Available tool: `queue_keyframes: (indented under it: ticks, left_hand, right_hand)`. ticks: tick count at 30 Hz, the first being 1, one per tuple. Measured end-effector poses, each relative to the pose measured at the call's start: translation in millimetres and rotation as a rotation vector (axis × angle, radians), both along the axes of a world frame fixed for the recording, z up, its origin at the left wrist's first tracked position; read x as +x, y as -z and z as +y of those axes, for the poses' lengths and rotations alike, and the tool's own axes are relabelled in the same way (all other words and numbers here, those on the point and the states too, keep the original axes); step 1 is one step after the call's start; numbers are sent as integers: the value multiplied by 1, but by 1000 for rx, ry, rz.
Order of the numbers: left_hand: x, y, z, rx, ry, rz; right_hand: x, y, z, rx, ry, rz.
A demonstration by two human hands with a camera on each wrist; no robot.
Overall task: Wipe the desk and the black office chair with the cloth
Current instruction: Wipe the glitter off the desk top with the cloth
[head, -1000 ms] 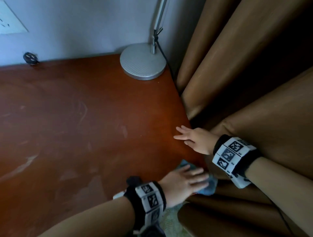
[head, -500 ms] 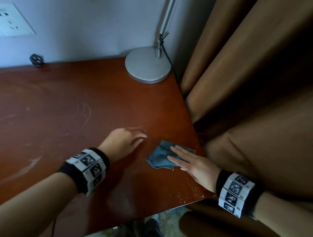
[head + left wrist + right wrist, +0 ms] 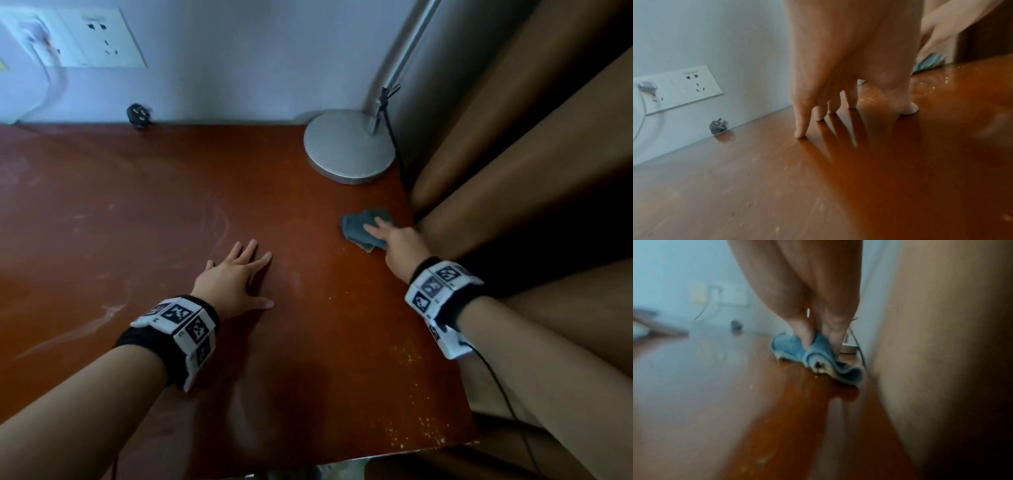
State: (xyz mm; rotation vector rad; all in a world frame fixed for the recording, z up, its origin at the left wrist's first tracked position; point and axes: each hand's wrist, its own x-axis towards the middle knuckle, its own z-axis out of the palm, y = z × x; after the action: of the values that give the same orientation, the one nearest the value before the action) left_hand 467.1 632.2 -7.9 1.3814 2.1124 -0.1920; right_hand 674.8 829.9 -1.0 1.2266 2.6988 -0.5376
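A small blue cloth lies crumpled on the reddish-brown desk near its right edge, below the lamp base. My right hand presses it flat with straight fingers; the right wrist view shows the cloth bunched under the fingertips. My left hand rests flat on the bare desk in the middle, fingers spread, holding nothing; its fingertips touch the wood. The cloth also shows at the far right of the left wrist view. No black chair is in view.
A round silver lamp base with its pole and cable stands at the back right corner. Brown curtains hang against the desk's right edge. A black plug lies at the back by the wall, under a white socket panel. Crumbs speckle the front right.
The right hand has pushed the cloth away from the front, toward the lamp along the right edge. The left hand has flattened on the desk. A second ago the left hand held the cloth.
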Motion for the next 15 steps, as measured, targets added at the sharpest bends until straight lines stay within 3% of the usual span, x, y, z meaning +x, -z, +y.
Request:
queue_keyframes:
  ticks: [3, 7, 9, 13, 15]
  left_hand:
    - [-1, 1, -1, -2, -6, -20]
    - [-1, 0, 0, 5, -2, -15]
    - [-1, 0, 1, 6, -10, -19]
    - [0, 0, 0, 12, -20, -28]
    - [1, 0, -1, 19, -20, -25]
  right_hand:
    - [-28, 6, -23, 24, -301, -225]
    - [12, 10, -95, -171, -936, -87]
    - [24, 7, -93, -212, -915, -86]
    - [-1, 4, -29, -33, -423, -63]
    - [-6, 0, -28, 22, -442, -93]
